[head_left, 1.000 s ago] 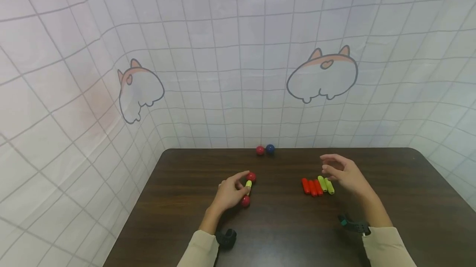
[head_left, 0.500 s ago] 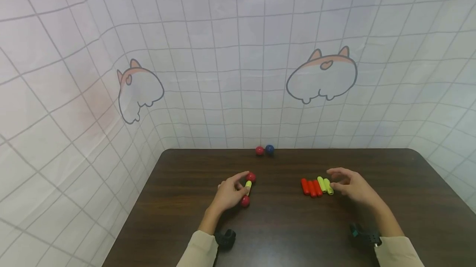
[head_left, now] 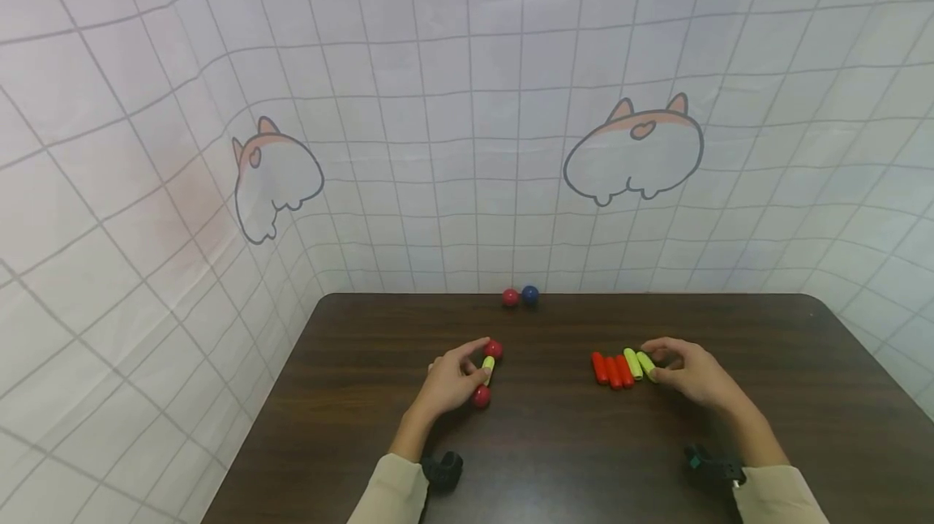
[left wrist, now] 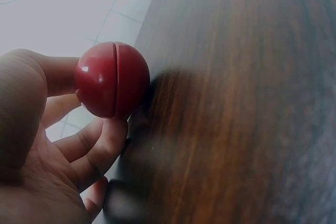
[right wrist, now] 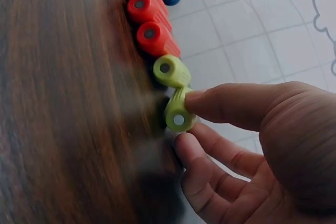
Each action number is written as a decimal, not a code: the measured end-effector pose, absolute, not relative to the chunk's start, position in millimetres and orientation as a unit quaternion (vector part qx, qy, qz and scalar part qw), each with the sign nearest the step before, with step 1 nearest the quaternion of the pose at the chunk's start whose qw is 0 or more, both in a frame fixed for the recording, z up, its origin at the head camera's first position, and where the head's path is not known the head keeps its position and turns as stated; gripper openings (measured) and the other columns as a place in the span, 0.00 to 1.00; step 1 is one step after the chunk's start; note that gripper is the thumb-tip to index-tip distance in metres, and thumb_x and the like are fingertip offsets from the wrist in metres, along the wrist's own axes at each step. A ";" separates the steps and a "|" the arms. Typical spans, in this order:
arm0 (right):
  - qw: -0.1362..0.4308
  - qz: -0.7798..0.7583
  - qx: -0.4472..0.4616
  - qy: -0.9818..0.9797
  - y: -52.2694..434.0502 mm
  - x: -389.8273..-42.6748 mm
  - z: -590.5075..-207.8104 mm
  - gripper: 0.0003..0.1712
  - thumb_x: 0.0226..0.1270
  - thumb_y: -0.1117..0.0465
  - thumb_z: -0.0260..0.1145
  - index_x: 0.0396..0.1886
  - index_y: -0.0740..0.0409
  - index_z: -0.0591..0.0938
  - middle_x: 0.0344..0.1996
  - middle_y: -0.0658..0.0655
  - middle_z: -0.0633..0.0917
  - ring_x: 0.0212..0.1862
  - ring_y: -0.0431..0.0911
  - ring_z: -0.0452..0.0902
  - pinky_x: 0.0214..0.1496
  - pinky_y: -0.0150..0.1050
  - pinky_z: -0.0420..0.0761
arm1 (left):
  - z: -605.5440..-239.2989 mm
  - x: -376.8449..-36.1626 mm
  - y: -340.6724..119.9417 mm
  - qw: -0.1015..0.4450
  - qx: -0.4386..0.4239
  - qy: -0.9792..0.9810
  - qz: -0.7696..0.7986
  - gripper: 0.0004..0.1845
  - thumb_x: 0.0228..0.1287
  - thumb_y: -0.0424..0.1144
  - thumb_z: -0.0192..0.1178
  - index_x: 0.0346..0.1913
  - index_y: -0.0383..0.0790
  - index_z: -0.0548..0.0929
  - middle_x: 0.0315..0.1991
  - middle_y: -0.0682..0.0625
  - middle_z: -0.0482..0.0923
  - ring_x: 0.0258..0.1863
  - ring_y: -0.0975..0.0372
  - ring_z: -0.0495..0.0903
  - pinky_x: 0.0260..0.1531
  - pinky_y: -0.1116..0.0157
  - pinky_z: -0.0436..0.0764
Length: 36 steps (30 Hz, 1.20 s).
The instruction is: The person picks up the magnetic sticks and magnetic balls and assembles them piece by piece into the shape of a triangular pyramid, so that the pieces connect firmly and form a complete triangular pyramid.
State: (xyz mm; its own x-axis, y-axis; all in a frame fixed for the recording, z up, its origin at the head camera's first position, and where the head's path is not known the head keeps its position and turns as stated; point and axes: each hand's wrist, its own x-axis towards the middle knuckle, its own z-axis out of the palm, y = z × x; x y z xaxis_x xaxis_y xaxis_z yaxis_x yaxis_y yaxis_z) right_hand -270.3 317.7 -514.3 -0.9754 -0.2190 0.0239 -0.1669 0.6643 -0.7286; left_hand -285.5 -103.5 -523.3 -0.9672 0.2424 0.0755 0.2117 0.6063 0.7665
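The thumb and fingers of your right hand (head_left: 691,370) pinch the outer green rod (right wrist: 181,109), which lies at the right end of the row on the table (head_left: 554,443); how the fingertips meet it from behind is partly hidden. The fingers of your left hand (head_left: 449,380) are bent around a short chain: the left green rod (head_left: 488,367), with the far red ball (head_left: 494,350) at one end and the near red ball (head_left: 482,397) at the other. Whether these parts are firmly joined, I cannot tell.

I judge that the step in hand is to take a rod from the row while you steady the chain. The next move probably calls for lifting the outer green rod away from its neighbours, without loosening the left grip.

What stands in the way is mainly the inner green rod (right wrist: 170,72): it seems to touch the one you pinch. The grey discs (right wrist: 165,68) in the rod ends may be magnets, so this neighbour could come along. Beside it, three red rods (head_left: 614,371) lie together. Farther out, near the back edge, the back red ball (head_left: 510,297) and the blue ball (head_left: 530,294) sit side by side, well apart from both hands.
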 end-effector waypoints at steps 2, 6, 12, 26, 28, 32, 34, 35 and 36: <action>0.030 -0.393 -0.104 0.913 319.9 -270.2 -514.1 0.24 0.67 0.63 0.70 0.62 0.63 0.79 0.52 0.70 0.82 0.41 0.51 0.83 0.36 0.42 0.80 | -523.0 -285.4 -103.2 0.020 0.127 0.895 0.427 0.28 0.67 0.41 0.67 0.70 0.52 0.78 0.25 0.56 0.82 0.34 0.61 0.74 0.54 0.46 0.61; 0.029 -0.390 -0.106 0.914 320.5 -269.5 -512.8 0.24 0.67 0.64 0.70 0.61 0.63 0.80 0.52 0.70 0.82 0.41 0.51 0.83 0.37 0.42 0.79 | -522.7 -285.7 -102.8 0.023 0.124 0.894 0.429 0.28 0.67 0.41 0.67 0.70 0.52 0.77 0.25 0.56 0.82 0.33 0.61 0.74 0.55 0.46 0.61; 0.030 -0.375 -0.103 0.921 317.1 -269.2 -513.2 0.24 0.66 0.64 0.70 0.61 0.62 0.80 0.50 0.68 0.83 0.37 0.46 0.81 0.34 0.41 0.78 | -522.5 -285.5 -103.1 0.021 0.127 0.895 0.428 0.28 0.68 0.42 0.67 0.70 0.52 0.77 0.25 0.56 0.82 0.33 0.61 0.74 0.54 0.46 0.62; -0.011 -0.353 -0.094 0.931 326.0 -268.4 -509.9 0.25 0.67 0.69 0.67 0.64 0.61 0.79 0.46 0.68 0.85 0.39 0.52 0.84 0.31 0.41 0.76 | -523.4 -285.0 -103.1 0.022 0.128 0.893 0.430 0.28 0.68 0.42 0.67 0.71 0.52 0.77 0.25 0.56 0.81 0.34 0.61 0.74 0.55 0.45 0.62; -0.016 -0.353 -0.098 0.930 325.9 -268.8 -508.2 0.26 0.68 0.69 0.67 0.65 0.61 0.79 0.47 0.68 0.85 0.39 0.52 0.83 0.31 0.40 0.76 | -523.0 -284.9 -103.2 0.022 0.128 0.894 0.429 0.28 0.68 0.42 0.67 0.71 0.52 0.77 0.25 0.56 0.81 0.33 0.61 0.74 0.55 0.45 0.61; -0.019 -0.355 -0.103 0.929 324.4 -268.7 -503.6 0.26 0.69 0.67 0.66 0.66 0.60 0.78 0.49 0.69 0.84 0.39 0.50 0.81 0.32 0.39 0.77 | -522.0 -284.6 -103.4 0.023 0.129 0.893 0.430 0.28 0.68 0.42 0.66 0.71 0.51 0.76 0.26 0.56 0.81 0.33 0.61 0.74 0.54 0.45 0.61; -0.020 -0.356 -0.104 0.929 323.3 -268.8 -502.0 0.26 0.70 0.66 0.66 0.67 0.59 0.78 0.51 0.70 0.83 0.41 0.52 0.82 0.33 0.39 0.79 | -521.9 -284.5 -103.6 0.023 0.130 0.893 0.430 0.28 0.68 0.41 0.66 0.71 0.50 0.76 0.26 0.56 0.82 0.33 0.61 0.74 0.54 0.45 0.61; -0.021 -0.356 -0.106 0.928 322.7 -268.8 -501.1 0.25 0.70 0.66 0.66 0.67 0.59 0.78 0.52 0.70 0.83 0.42 0.54 0.82 0.34 0.38 0.79 | -521.8 -284.6 -103.6 0.023 0.130 0.893 0.431 0.28 0.68 0.42 0.66 0.71 0.50 0.76 0.26 0.56 0.82 0.33 0.61 0.74 0.54 0.45 0.61; -0.021 -0.357 -0.107 0.928 321.9 -268.5 -500.2 0.26 0.70 0.66 0.66 0.67 0.59 0.78 0.54 0.70 0.82 0.44 0.55 0.83 0.35 0.38 0.80 | -522.0 -284.7 -103.7 0.023 0.130 0.893 0.430 0.28 0.68 0.41 0.66 0.71 0.50 0.76 0.26 0.56 0.82 0.33 0.61 0.74 0.54 0.45 0.61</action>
